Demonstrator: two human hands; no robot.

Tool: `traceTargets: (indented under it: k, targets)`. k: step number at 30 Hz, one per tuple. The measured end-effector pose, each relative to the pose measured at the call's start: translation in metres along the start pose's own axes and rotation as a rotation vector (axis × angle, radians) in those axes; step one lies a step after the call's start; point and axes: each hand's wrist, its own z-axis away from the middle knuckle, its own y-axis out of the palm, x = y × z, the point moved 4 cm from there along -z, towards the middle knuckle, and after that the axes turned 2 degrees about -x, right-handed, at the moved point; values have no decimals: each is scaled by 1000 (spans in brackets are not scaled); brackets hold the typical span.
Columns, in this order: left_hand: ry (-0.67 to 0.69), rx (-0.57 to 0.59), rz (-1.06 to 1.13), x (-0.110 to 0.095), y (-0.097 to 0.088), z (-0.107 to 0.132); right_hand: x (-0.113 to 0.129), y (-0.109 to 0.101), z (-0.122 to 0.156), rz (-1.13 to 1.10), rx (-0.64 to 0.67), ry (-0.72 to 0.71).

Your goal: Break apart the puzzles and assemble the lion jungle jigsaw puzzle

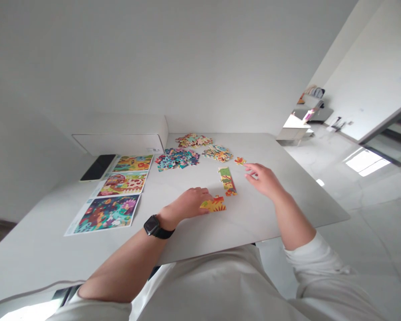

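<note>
The section (217, 205) under the left hand (194, 203), at lower centre of the frame, looks like thin, stiff card: light, unlikely to be hurt by handling, though its joints would probably part if lifted by one corner. Best to slide it flat, or hold it by opposite edges. The strip (226, 178) just above it should handle the same way.

The left fingers rest on the section; whether they pinch it, I cannot tell. The right hand (262, 179) has thumb and fingers apart, just beside the orange bit (239, 161); contact is unclear.

Counted on the tabletop (254, 227): one section, one strip, one orange bit, and three heaps (177, 159) at centre, their pieces too jumbled to number. At left lie three prints (110, 213) and one phone (98, 167), with one box (120, 143) behind.
</note>
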Motion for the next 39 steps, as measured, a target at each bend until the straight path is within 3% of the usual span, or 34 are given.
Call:
traceTargets:
  k: [3,5,11,16,24,32,36,39]
  targets:
    - [6,1,0,-2,-2,0,-10,-24,-31,62,-46,50]
    - [10,-22,15,-2,-4,0,-19,-21,-53,100,-8,106]
    - [-59,-230,55,3,-17,-1,-38,35,-99,193,115,173]
    - [-132,-360,81,7,-25,0,-33,79,-124,228,153,175]
    - [-193,-404,104,13,-23,5,-16,123,-155,308,184,266]
    - [-239,-415,184,24,-17,6,-48,125,-163,288,245,282]
    - [-321,-515,254,39,-33,2,-77,117,-165,263,236,303]
    - [-383,-559,284,57,-49,-17,-99,110,-169,306,194,352]
